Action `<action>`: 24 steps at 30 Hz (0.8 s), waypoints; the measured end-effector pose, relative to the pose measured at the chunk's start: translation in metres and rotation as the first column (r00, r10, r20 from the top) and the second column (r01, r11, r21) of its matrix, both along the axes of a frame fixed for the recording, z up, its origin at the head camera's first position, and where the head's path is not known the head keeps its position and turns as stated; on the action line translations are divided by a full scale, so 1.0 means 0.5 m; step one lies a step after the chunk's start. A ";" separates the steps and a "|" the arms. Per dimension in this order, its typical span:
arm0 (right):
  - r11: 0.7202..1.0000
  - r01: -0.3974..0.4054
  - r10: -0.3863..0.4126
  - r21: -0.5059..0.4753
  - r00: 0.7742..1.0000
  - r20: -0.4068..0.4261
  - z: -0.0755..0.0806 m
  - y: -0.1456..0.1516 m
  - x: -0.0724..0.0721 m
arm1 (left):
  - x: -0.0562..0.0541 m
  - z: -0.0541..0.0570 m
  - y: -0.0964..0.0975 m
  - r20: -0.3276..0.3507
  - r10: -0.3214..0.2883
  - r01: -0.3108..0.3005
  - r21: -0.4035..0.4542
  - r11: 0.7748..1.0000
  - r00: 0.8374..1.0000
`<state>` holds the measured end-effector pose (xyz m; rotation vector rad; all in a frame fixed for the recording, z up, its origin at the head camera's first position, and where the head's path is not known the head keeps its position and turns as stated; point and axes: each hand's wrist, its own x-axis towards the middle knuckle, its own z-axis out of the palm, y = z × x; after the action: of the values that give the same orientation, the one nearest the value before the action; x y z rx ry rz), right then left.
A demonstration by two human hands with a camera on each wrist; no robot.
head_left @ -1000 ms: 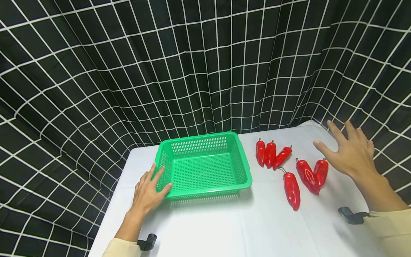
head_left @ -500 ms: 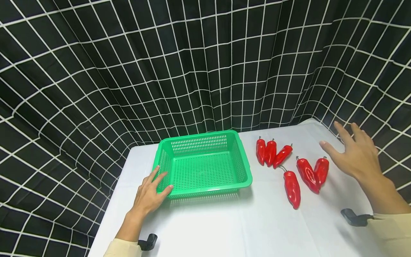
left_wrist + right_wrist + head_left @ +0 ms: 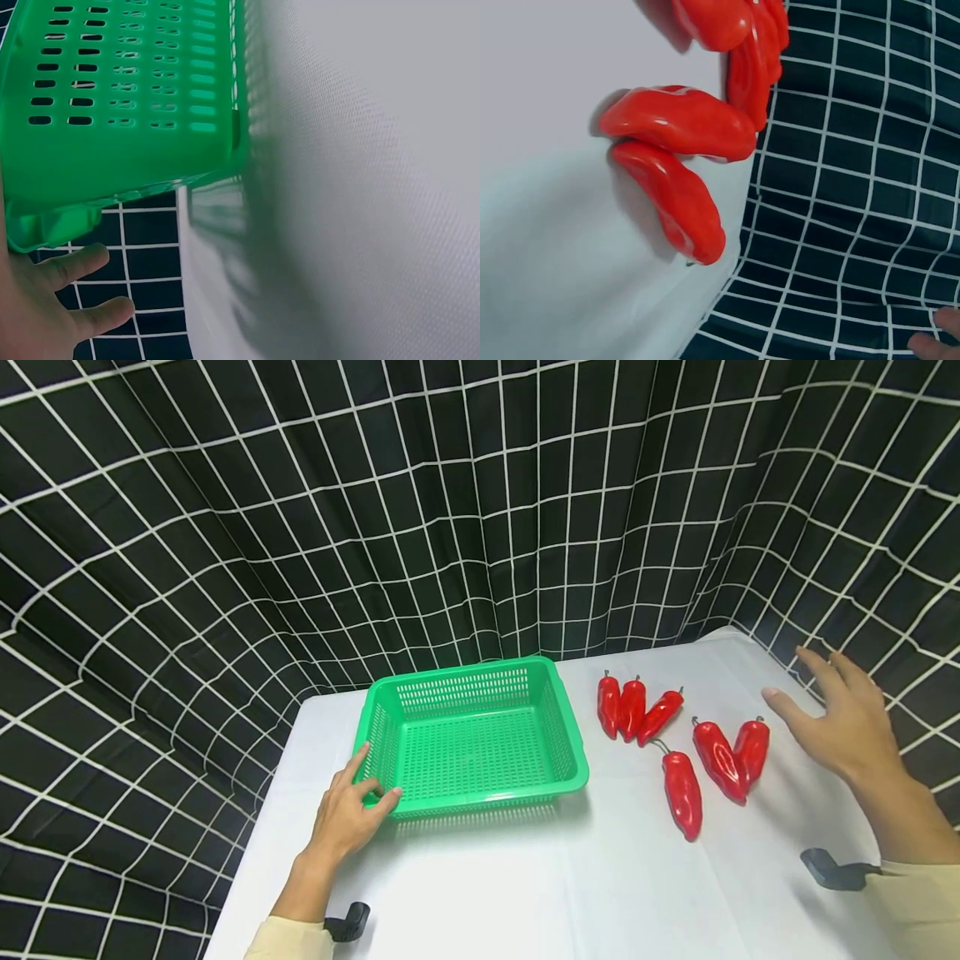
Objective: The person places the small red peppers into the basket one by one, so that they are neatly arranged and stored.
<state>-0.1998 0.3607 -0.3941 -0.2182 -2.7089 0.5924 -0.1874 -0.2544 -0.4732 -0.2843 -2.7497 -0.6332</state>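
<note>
A green plastic basket (image 3: 489, 797) with slotted walls stands on the table with nothing inside. My left hand (image 3: 341, 814) rests at its near left corner, fingers loosely spread along the rim. In the left wrist view, two fingertips (image 3: 112, 315) of that hand extend beside the corner. Several red peppers lie to the basket's right: a back group of three around the middle pepper (image 3: 632, 710), a single pepper (image 3: 682, 797) in front, and two touching peppers (image 3: 718, 762) farther right. Beyond these, my right hand (image 3: 851, 727) hovers in the air, fingers apart, holding nothing.
A white cloth (image 3: 487, 893) covers the table. Black curtains (image 3: 450, 527) with a white grid enclose the back and both sides. The table's back edge runs just behind the basket and the back peppers.
My right hand has drifted right, away from the peppers. One finger of my left hand has bent in toward the thumb at the basket corner. The basket and peppers keep their places.
</note>
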 end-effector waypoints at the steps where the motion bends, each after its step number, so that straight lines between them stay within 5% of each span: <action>1: 1.000 0.000 0.000 -0.021 1.000 -0.005 0.001 0.001 0.001 | 0.000 0.000 0.001 -0.003 -0.004 0.004 0.007 1.000 1.000; 10: 0.983 0.018 -0.028 -0.185 0.998 -0.048 0.006 0.004 0.008 | -0.001 -0.002 0.005 0.006 0.002 -0.003 0.073 0.997 1.000; 24: 0.911 0.055 -0.078 -0.408 0.996 -0.040 -0.013 0.027 0.003 | 0.004 -0.015 -0.012 0.009 -0.052 0.049 0.188 0.981 0.999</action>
<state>-0.1984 0.3743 -0.4005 -0.3911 -2.4841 1.1229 -0.1856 -0.2602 -0.4807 -0.3076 -2.6784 -0.9037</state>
